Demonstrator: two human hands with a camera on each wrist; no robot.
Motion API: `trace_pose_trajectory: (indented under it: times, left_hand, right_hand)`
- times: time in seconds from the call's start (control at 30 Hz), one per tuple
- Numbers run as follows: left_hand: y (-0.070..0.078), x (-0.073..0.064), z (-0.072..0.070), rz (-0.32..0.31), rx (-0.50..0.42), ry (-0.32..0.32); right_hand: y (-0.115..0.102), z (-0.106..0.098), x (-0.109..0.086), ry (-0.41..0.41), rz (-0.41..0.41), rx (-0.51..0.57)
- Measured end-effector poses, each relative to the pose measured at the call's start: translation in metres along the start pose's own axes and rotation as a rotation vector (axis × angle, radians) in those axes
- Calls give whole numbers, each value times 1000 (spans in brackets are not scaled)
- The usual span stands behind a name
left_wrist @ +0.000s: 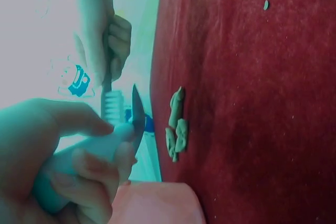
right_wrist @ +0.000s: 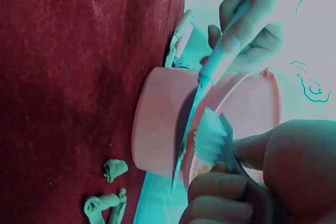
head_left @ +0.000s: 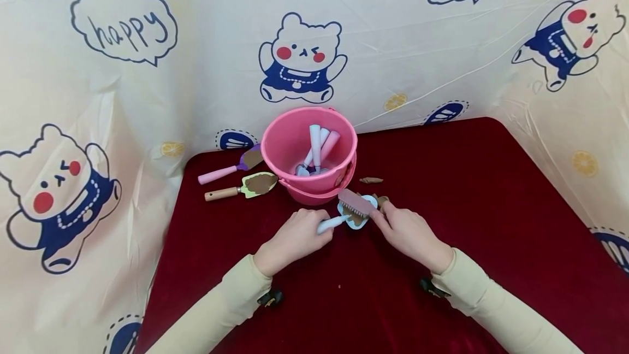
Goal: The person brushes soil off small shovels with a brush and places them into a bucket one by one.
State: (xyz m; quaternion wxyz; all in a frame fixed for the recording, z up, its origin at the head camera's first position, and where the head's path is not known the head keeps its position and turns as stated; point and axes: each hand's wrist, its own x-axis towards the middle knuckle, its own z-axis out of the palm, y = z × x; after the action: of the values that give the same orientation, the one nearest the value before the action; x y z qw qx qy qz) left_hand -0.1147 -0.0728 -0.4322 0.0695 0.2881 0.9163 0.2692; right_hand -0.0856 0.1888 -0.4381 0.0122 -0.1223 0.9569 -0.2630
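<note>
My left hand point(head_left: 297, 237) grips the pale blue handle of a small toy shovel point(head_left: 333, 223), its scalloped blade smeared with brown clay. In my right hand point(head_left: 410, 234) is a mauve brush point(head_left: 355, 201), held by its handle with the bristles turned down over the shovel's blade. Seen from the right wrist, the bristles point(right_wrist: 210, 137) are close beside the tilted blade point(right_wrist: 191, 121), which is held up off the table. In the left wrist view, thumb and fingers wrap round the shovel's handle point(left_wrist: 84, 156).
Just behind the hands stands a pink bucket point(head_left: 281, 138) with several toy shovels point(head_left: 315, 143) in it. Left of it lie a purple shovel point(head_left: 250, 157) and a green shovel point(head_left: 257, 184), both smeared with clay. Loose clay pieces point(head_left: 371, 180) lie on the red tablecloth point(head_left: 491, 206).
</note>
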Motion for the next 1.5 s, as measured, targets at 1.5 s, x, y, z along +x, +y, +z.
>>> trace_pose_trajectory:
  times: [1.5]
  left_hand:
    - [9, -3, -2, -63, -50, 102]
  right_hand:
    - [0, 24, -7, 60, -68, 35]
